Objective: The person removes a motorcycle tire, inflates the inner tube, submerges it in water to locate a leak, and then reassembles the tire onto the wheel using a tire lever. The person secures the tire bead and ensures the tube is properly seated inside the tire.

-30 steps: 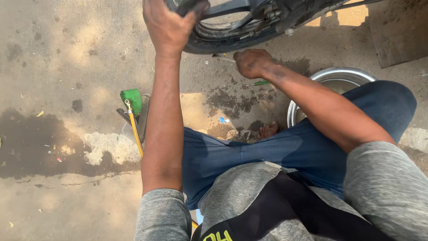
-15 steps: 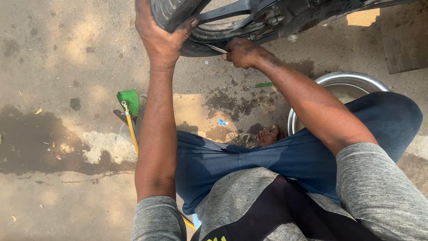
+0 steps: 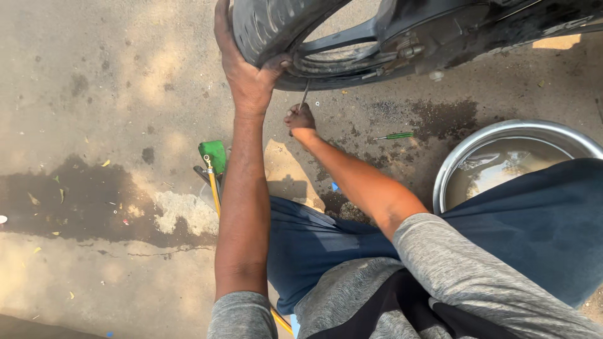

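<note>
A black motorcycle tyre (image 3: pixel 264 25) on its wheel fills the top of the view. My left hand (image 3: pixel 246 75) grips the tyre's tread and sidewall from the left. Just below the rim, my right hand (image 3: pixel 300 119) is shut on a thin metal tool (image 3: pixel 304 95) whose tip points up at the tyre's edge. Both forearms reach forward over my blue trousers.
A steel basin of water (image 3: pixel 502 160) stands at the right, partly behind my knee. A green-handled screwdriver (image 3: pixel 392 135) lies on the concrete near it. A green and yellow tool (image 3: pixel 213 164) rests left of my left arm. A dark wet patch (image 3: pixel 75 201) stains the ground at left.
The view has tilted so the tyre sits larger and lower. My right hand has dropped down from the rim and now holds the thin tool upright. My left hand keeps its grip.
</note>
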A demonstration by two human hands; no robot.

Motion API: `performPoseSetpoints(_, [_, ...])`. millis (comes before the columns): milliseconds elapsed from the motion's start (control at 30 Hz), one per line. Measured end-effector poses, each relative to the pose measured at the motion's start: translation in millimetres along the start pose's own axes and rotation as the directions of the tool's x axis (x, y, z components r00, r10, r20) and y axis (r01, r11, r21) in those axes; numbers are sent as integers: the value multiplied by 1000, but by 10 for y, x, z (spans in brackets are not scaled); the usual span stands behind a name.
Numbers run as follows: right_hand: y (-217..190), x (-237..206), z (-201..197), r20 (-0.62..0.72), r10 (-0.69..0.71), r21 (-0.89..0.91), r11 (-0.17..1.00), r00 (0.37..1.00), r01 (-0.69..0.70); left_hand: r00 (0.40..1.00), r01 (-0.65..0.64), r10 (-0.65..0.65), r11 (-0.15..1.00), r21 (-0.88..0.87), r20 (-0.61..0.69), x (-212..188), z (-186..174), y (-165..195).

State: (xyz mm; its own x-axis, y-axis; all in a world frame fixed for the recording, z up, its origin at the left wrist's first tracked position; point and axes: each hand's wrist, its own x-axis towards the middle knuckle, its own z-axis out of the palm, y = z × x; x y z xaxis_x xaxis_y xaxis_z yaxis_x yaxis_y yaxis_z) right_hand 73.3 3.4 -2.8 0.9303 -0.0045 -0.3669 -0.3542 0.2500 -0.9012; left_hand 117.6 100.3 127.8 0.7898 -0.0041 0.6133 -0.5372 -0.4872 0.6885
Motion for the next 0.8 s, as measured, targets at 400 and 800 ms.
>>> performPoseSetpoints(400, [-180, -359, -211, 397, 166, 83, 973, 902, -216, 961, 211, -244, 951, -226, -130, -227, 210, 161])
performPoseSetpoints(800, [-332, -498, 163, 381, -142, 28, 989, 914, 142, 999, 47, -46, 999, -26, 25, 228, -123, 1048])
